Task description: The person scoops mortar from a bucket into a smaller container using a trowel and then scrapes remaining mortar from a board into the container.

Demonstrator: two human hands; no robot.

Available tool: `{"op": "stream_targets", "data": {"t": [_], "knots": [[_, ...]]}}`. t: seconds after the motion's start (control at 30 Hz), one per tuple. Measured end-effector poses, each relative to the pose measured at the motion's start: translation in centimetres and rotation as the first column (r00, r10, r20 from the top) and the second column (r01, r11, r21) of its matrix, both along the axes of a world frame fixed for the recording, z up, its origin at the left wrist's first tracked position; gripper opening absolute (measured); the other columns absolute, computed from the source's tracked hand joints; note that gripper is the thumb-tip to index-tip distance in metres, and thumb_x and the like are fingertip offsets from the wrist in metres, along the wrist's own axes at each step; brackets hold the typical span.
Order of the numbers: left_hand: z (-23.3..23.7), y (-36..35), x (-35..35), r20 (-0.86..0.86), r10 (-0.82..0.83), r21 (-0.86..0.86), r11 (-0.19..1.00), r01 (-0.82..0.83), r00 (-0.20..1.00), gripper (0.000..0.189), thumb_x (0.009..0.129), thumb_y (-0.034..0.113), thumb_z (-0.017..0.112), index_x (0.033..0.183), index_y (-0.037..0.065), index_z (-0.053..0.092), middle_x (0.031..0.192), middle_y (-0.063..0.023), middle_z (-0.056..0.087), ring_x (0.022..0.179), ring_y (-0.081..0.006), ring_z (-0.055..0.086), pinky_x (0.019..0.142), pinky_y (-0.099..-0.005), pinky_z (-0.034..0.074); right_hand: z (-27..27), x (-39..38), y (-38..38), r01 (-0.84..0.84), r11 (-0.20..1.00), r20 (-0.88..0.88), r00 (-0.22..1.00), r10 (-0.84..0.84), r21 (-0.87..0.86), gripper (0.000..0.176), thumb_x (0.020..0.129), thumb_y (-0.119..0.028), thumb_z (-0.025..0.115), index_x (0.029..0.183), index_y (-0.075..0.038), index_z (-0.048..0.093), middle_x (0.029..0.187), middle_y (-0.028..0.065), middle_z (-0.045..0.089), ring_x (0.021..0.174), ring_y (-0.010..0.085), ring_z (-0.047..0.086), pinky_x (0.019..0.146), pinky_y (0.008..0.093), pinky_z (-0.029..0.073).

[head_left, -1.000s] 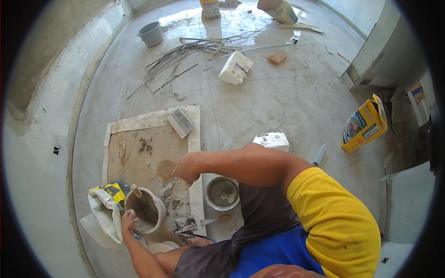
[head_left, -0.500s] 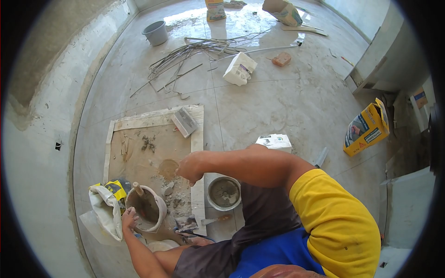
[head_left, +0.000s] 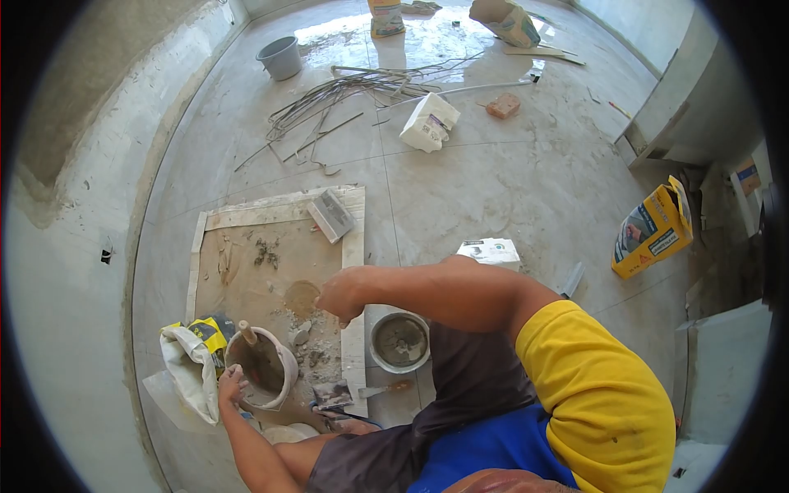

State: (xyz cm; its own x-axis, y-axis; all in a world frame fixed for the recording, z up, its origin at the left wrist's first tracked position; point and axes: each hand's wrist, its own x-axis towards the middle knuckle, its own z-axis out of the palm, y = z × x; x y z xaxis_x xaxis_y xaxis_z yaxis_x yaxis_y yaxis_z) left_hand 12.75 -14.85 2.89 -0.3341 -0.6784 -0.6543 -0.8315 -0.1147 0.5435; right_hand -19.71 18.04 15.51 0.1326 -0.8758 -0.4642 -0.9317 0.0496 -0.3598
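At the left rim of a whitish bucket, my left hand has its fingers curled against the edge. Inside the bucket a wooden handle leans on the rim, above a dark grey interior. My right hand hovers over the right side of a dusty board, its fingers curled downward. Whatever it may hold is hidden under the fingers. Just right of the board stands a round pail with grey mix in it. Below that pail lies a putty knife with a wooden handle.
An open white sack stands left of the bucket. Grey lumps lie on the board, with a clear-lidded box at its corner. Farther off are metal rods, a grey bucket, a brick and a yellow bag.
The whole view has shifted very slightly. Both hands keep their places, the left at the bucket rim and the right over the board.
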Motion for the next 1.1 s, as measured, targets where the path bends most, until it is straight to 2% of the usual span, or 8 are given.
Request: {"op": "stream_targets", "data": {"t": [0.17,0.23,0.33,0.43,0.57,0.63,0.77,1.1], "knots": [[0.14,0.06,0.06,-0.005,-0.004,0.003,1.0,0.004,1.0,0.049,0.086,0.038,0.059,0.126,0.014,0.047,0.111,-0.002,0.055,0.082,-0.0183,0.058,0.054,-0.0294,0.038,-0.24,-0.02,0.13,-0.006,1.0,0.0,1.0,0.006,-0.023,0.051,0.076,-0.032,0.07,0.114,-0.001,0.054,0.104,0.0188,0.062,0.104,0.0353,0.056,0.086,0.0449,0.044],[0.25,0.13,0.17,-0.016,0.002,0.007,1.0,-0.002,1.0,0.049,0.086,0.037,0.059,0.126,0.013,0.047,0.112,-0.0024,0.055,0.081,-0.0183,0.058,0.054,-0.0275,0.038,-0.35,-0.03,0.29,-0.008,0.995,-0.017,1.0,0.006,-0.104,0.041,0.078,-0.036,0.068,0.092,0.002,0.068,0.095,0.0173,0.066,0.094,0.0335,0.061,0.082,0.0424,0.047],[0.03,-0.02,0.17,-0.049,0.015,0.032,0.999,-0.013,0.999,0.042,0.088,0.034,0.058,0.124,0.017,0.046,0.106,-0.0019,0.052,0.073,-0.0146,0.055,0.048,-0.0234,0.035,-0.4,-0.05,0.18,-0.026,0.995,-0.03,0.999,0.023,-0.101,0.041,0.078,-0.036,0.067,0.093,0.002,0.068,0.095,0.0172,0.066,0.094,0.0334,0.061,0.082,0.0423,0.047],[-0.23,-0.36,0.25,-0.045,0.008,0.047,0.999,-0.006,0.999,0.041,0.088,0.034,0.059,0.123,0.017,0.046,0.105,-0.0017,0.052,0.072,-0.0146,0.055,0.047,-0.0228,0.035,-0.4,-0.04,0.15,-0.031,0.994,-0.026,0.999,0.029,-0.101,0.041,0.078,-0.036,0.067,0.092,0.002,0.068,0.095,0.0172,0.066,0.094,0.0335,0.061,0.082,0.0424,0.047],[-0.15,-0.29,0.28,-0.043,0.012,0.035,0.999,-0.01,0.999,0.048,0.086,0.035,0.059,0.127,0.012,0.046,0.111,-0.0028,0.055,0.081,-0.018,0.058,0.049,-0.0247,0.036,-0.22,-0.02,0.25,-0.006,0.995,-0.012,1.0,0.005,-0.097,0.041,0.078,-0.037,0.067,0.092,0.002,0.068,0.095,0.0172,0.066,0.094,0.0338,0.061,0.081,0.0428,0.047],[-0.11,-0.25,0.2,-0.031,0.007,0.032,0.999,-0.006,0.999,0.048,0.086,0.036,0.06,0.126,0.012,0.046,0.109,-0.0026,0.055,0.078,-0.0171,0.057,0.049,-0.0252,0.036,-0.06,-0.01,0.08,0.017,1.0,0.01,1.0,-0.017,-0.008,0.049,0.076,-0.031,0.069,0.112,-0.002,0.055,0.103,0.0189,0.063,0.103,0.0355,0.057,0.085,0.0452,0.045],[-0.25,-0.31,0.18,-0.025,0.014,0.027,1.0,-0.013,1.0,0.049,0.086,0.036,0.06,0.126,0.012,0.046,0.108,-0.0024,0.055,0.077,-0.0167,0.057,0.049,-0.0254,0.035,0.26,0.01,0.15,0.014,1.0,0.014,1.0,-0.014,-0.001,0.049,0.076,-0.031,0.07,0.112,-0.002,0.055,0.103,0.0188,0.063,0.103,0.0357,0.057,0.086,0.0453,0.045],[0.34,0.33,-0.08,0.0,-0.015,-0.005,1.0,0.015,1.0,0.05,0.086,0.04,0.059,0.126,0.013,0.047,0.114,-0.0033,0.055,0.081,-0.0179,0.057,0.058,-0.0302,0.039,-0.05,0.05,0.02,0.003,1.0,-0.002,1.0,-0.003,0.002,0.049,0.076,-0.032,0.069,0.112,-0.001,0.055,0.105,0.0191,0.062,0.104,0.0357,0.056,0.086,0.0453,0.045]]}}
